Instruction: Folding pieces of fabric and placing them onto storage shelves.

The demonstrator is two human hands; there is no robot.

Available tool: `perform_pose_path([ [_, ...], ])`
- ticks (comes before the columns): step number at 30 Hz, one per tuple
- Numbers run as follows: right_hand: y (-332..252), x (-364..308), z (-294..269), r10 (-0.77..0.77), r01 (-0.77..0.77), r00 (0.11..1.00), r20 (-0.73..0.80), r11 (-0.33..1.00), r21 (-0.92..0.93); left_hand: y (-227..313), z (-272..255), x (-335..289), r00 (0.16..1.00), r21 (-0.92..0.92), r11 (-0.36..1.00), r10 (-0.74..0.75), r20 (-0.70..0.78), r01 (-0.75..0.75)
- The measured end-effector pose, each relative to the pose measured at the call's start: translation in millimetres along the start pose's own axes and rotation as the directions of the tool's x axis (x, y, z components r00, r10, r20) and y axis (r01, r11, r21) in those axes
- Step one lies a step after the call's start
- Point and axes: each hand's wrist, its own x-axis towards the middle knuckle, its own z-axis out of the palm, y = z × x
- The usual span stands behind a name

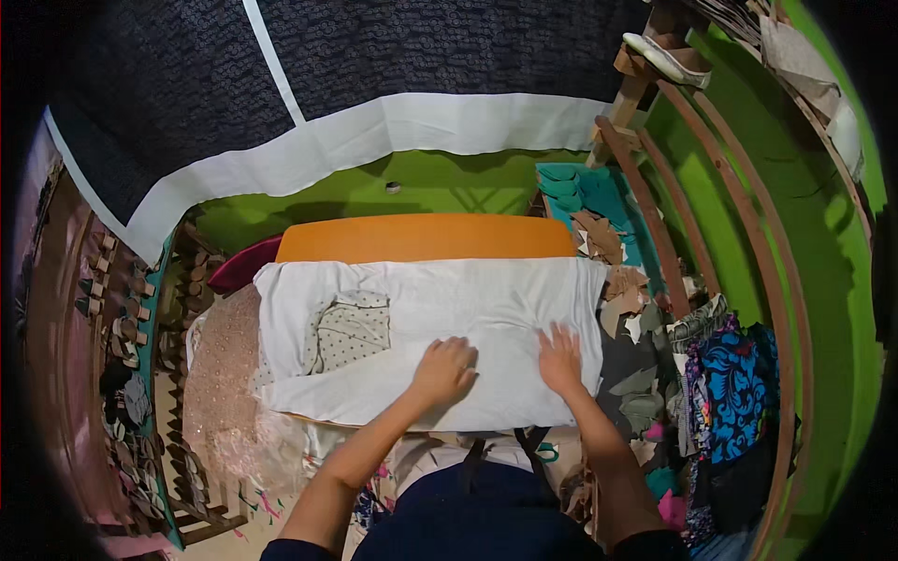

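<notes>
A white cloth (pixel 440 294) is spread over a table with an orange top (pixel 421 237), which shows bare along its far side. My left hand (pixel 446 370) lies on the cloth near its middle, palm down and fingers apart, holding nothing. Farther right, my right hand (pixel 559 357) rests flat near the cloth's right edge with its fingers spread. Small creases run through the cloth just beyond the right hand. Toward the left, a pale grey dotted fabric (pixel 350 332) shows within the white cloth.
Fabric scraps (pixel 641 379) lie along the right side, beside a blue and black patterned cloth (pixel 734 393). Wooden rails (pixel 748 215) rise against the green wall. On the left are a beige sparkly fabric (pixel 220 374) and a rack of shoes (pixel 182 402). A dark curtain (pixel 421 47) hangs behind.
</notes>
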Motion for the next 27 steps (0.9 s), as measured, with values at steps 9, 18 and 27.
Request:
perform_pose_path([
  [9, 18.8, 11.4, -24.7, 0.008, 0.009, 0.998, -0.058, 0.958, 0.286, 89.8, 41.7, 45.0, 0.977, -0.146, 0.97, 0.205, 0.054, -0.196],
  [18, 76.6, 10.5, -11.0, 0.637, -0.568, 0.771, 0.007, 0.684, 0.458, 174.7, 74.5, 50.8, 0.85, -0.109, 0.923, 0.382, 0.363, -0.369],
  [27, 66.1, 65.1, -9.4, 0.192, -0.192, 0.981, 0.039, 0.897, 0.399, 154.4, 133.1, 36.5, 0.907, 0.362, 0.833, 0.406, 0.111, -0.417],
])
